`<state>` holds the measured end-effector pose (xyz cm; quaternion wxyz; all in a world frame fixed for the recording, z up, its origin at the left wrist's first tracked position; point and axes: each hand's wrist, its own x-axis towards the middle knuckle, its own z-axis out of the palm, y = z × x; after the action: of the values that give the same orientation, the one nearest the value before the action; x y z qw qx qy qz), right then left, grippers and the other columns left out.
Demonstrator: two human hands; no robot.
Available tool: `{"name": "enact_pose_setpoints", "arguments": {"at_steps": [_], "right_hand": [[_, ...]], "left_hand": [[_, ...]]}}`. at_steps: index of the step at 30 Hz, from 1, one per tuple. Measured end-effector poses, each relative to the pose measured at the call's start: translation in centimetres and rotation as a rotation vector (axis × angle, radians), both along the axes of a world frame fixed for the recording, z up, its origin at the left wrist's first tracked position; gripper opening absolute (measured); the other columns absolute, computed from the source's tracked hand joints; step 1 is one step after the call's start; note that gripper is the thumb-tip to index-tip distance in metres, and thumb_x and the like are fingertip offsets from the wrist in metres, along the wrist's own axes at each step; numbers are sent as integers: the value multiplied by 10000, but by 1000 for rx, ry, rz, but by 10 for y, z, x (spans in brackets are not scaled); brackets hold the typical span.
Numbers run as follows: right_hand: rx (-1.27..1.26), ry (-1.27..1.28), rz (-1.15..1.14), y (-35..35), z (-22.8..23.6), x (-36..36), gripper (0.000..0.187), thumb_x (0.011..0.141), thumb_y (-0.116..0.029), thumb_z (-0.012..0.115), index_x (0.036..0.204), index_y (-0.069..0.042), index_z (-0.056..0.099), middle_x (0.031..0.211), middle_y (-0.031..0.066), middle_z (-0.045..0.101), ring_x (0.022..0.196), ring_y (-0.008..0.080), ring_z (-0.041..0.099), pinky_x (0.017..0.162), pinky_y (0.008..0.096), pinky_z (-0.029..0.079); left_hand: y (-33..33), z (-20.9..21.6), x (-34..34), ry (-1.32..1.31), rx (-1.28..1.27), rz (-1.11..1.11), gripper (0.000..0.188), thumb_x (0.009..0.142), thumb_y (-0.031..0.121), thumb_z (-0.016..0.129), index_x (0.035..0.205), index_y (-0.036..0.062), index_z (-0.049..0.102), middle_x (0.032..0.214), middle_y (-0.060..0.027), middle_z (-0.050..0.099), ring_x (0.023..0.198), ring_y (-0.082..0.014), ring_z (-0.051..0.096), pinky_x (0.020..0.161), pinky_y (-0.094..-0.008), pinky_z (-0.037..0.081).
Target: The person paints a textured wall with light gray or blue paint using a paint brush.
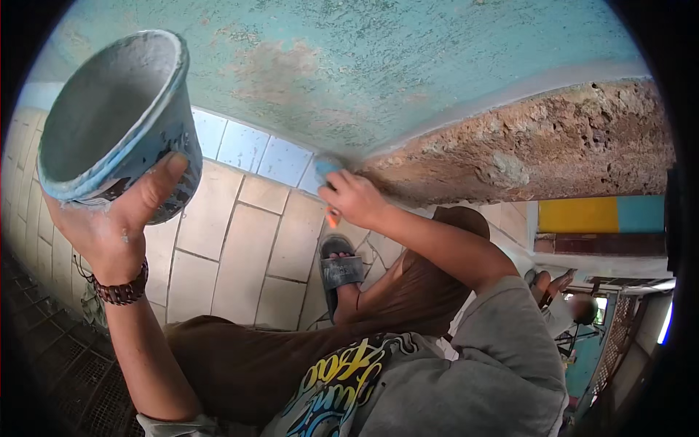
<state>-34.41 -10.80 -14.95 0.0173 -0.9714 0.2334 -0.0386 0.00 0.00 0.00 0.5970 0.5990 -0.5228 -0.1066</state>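
A blue plastic bucket [164,142], smeared with grey and dark stains, is raised and tilted at the upper left. Its inside is coated in a grey layer. My left hand [120,229] grips it from below, thumb pressed against its side. Down at the foot of the wall, my right hand [354,198] is closed around a small orange-handled tool [333,217]. A bluish end shows above the fingers, close to the tiles and the wall corner; its exact shape is blurred.
The turquoise wall [328,73] has rough, peeling patches. Beside it runs a bare, pitted brown ledge [524,149]. Light blue tiles [284,162] line the wall's base above beige floor tiles [240,240]. A dark metal grate [80,371] lies left. Another person [571,309] is at far right.
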Motion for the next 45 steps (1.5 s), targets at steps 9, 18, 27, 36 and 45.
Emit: {"name": "enact_pose_setpoints", "arguments": {"at_steps": [9, 18, 27, 36, 45], "right_hand": [[-57, -53, 31, -2, 6, 18, 201, 665, -152, 677, 811, -85, 556, 879, 104, 475, 845, 303, 540, 657, 410, 492], [-84, -83, -53, 5, 43, 3, 178, 644, -117, 664, 787, -96, 559, 861, 100, 459, 844, 302, 521, 667, 402, 476], [-221, -267, -129, 6, 118, -14, 206, 620, -137, 694, 813, -101, 629, 902, 99, 536, 822, 301, 538, 679, 377, 447], [-624, -255, -257, 15, 92, 10, 109, 692, -201, 604, 751, -113, 630, 947, 99, 544, 862, 279, 515, 718, 396, 398], [-81, -108, -176, -4, 93, -5, 209, 597, -119, 703, 786, -101, 615, 925, 87, 517, 910, 305, 519, 768, 400, 453]], "left_hand": [[2, -2, 11, -33, 8, 41, 646, 605, 220, 868, 1140, -39, 616, 1043, -130, 679, 921, -214, 648, 850, -323, 495], [-10, 8, 4, -17, -35, 42, 635, 612, 234, 868, 1134, -33, 624, 1020, -135, 688, 913, -220, 655, 842, -323, 499], [-41, 8, -22, 196, -267, -19, 654, 572, 222, 881, 1113, -40, 625, 998, -145, 686, 891, -228, 659, 828, -326, 506], [-45, 4, -23, 232, -281, 16, 776, 538, 207, 924, 1155, -40, 523, 1042, -138, 655, 912, -217, 645, 831, -324, 521], [-38, 3, -15, 225, -233, 124, 797, 546, 279, 914, 1172, -36, 535, 1065, -146, 644, 935, -233, 642, 852, -330, 508]]}}
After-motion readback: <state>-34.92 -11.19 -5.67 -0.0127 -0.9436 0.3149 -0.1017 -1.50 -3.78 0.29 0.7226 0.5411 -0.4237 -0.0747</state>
